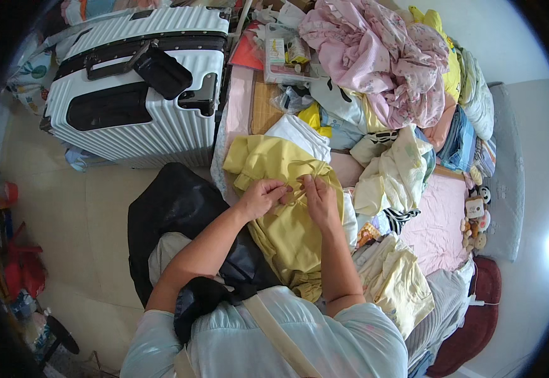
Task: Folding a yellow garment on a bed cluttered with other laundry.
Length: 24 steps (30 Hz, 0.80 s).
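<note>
A yellow garment [298, 236] lies spread before me across the near side of the bed, its lower end reaching close to my body. My left hand [267, 196] pinches its fabric between thumb and fingers near the middle. Just to the right, my right hand [319, 196] pinches another bit of the same cloth, with a small gap between the two hands. Folded white cloth [300, 137] lies beyond the garment. To the right is a crumpled cream garment [392, 175]. What exactly sits between the fingertips is too small to tell.
A white ribbed suitcase [175, 137] stands at the upper left, a black pouch [163, 71] on it. A black bag [175, 203] is by my left arm. Pink floral bedding [383, 61], a clear plastic box [288, 71], pale yellow clothes [392, 283] and small plush toys [475, 222] lie on the bed.
</note>
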Motion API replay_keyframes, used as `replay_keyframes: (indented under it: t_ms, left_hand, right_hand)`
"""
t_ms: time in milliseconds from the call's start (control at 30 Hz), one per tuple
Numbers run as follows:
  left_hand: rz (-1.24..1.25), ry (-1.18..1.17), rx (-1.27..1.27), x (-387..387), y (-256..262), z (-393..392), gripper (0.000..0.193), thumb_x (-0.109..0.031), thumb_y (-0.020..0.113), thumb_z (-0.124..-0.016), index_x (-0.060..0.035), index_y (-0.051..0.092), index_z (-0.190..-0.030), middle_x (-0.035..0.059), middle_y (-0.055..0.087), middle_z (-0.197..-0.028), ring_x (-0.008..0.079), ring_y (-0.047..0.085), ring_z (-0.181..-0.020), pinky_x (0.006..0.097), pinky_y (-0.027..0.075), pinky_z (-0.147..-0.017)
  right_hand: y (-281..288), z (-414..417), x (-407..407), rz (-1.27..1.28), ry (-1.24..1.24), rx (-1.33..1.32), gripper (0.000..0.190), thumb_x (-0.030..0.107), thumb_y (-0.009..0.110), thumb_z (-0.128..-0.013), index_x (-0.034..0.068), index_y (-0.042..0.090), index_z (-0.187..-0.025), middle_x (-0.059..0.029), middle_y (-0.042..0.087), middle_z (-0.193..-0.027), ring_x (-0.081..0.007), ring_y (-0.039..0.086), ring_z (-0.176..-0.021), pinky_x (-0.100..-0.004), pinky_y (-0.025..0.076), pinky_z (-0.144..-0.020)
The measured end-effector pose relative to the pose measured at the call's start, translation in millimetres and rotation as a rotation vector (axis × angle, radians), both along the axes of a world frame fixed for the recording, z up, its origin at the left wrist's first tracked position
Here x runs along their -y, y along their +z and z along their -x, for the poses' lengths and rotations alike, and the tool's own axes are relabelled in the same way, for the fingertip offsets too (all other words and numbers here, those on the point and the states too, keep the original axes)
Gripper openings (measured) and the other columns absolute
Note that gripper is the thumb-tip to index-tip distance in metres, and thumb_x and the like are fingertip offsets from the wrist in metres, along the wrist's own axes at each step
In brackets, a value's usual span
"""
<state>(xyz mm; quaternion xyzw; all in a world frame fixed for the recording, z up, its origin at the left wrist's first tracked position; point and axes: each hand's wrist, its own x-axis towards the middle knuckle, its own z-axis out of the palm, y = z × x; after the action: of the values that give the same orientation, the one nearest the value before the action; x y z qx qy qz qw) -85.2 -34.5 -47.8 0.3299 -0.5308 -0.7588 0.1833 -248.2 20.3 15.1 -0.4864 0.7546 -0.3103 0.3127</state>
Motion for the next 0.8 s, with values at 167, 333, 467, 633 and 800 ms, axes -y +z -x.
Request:
replay_keyframes:
  t_ms: [167, 333, 467, 633, 800]
  left_hand:
    - [-0.073, -0.132, 0.020, 1.2, -3.2, -3.0, 0.024, -0.024, 0.054, -0.095, -0.0034, 0.067, -0.099, -0.0040, 0.062, -0.079, 0.0044, 0.054, -0.072, 0.0215, 0.043, -0.064]
    - [0.128, -0.147, -0.149, -3.2, -17.9, -1.0, 0.020, -0.022, 0.056, -0.093, -0.0045, 0.066, -0.092, -0.0033, 0.061, -0.078, 0.0049, 0.053, -0.072, 0.0224, 0.042, -0.064]
    - [-0.023, -0.179, -0.092, -0.8, -17.3, -6.3, 0.018, -0.020, 0.056, -0.092, -0.0045, 0.066, -0.091, -0.0013, 0.062, -0.076, 0.0063, 0.054, -0.071, 0.0232, 0.043, -0.067]
    - [-0.236, -0.124, -0.032, 10.7, -4.3, -12.9, 0.015, -0.016, 0.061, -0.089, -0.0037, 0.067, -0.094, 0.0016, 0.066, -0.077, 0.0080, 0.059, -0.073, 0.0225, 0.045, -0.068]
    - [-0.453, 0.028, -0.154, 14.3, -2.4, -8.5, 0.016, -0.015, 0.065, -0.087, -0.0026, 0.068, -0.096, 0.0019, 0.067, -0.083, 0.0078, 0.060, -0.075, 0.0218, 0.046, -0.069]
  right_hand:
    - [7.5, 0.5, 5.4, 0.129, 0.276, -0.063, 0.033, 0.025, 0.046, -0.097, -0.001, 0.066, -0.101, -0.0190, 0.060, -0.092, -0.0341, 0.057, -0.095, -0.0388, 0.044, -0.080]
    - [-12.7, -18.1, 28.6, 0.097, 0.526, -0.034, 0.036, 0.030, 0.046, -0.097, 0.000, 0.065, -0.090, -0.0213, 0.059, -0.086, -0.0375, 0.057, -0.085, -0.0430, 0.044, -0.076]
    - [-14.4, -24.4, 35.0, -0.055, 0.423, -0.011, 0.040, 0.033, 0.047, -0.095, -0.002, 0.060, -0.081, -0.0221, 0.061, -0.079, -0.0372, 0.059, -0.077, -0.0419, 0.045, -0.070]
    - [6.8, -7.8, 23.3, -0.197, 0.263, 0.111, 0.034, 0.030, 0.054, -0.092, -0.002, 0.063, -0.086, -0.0194, 0.064, -0.079, -0.0302, 0.062, -0.072, -0.0382, 0.047, -0.067]
    - [16.6, -3.4, -7.4, -0.089, 0.255, 0.046, 0.022, 0.018, 0.065, -0.084, -0.001, 0.068, -0.094, -0.0161, 0.067, -0.078, -0.0232, 0.064, -0.068, -0.0328, 0.049, -0.065]
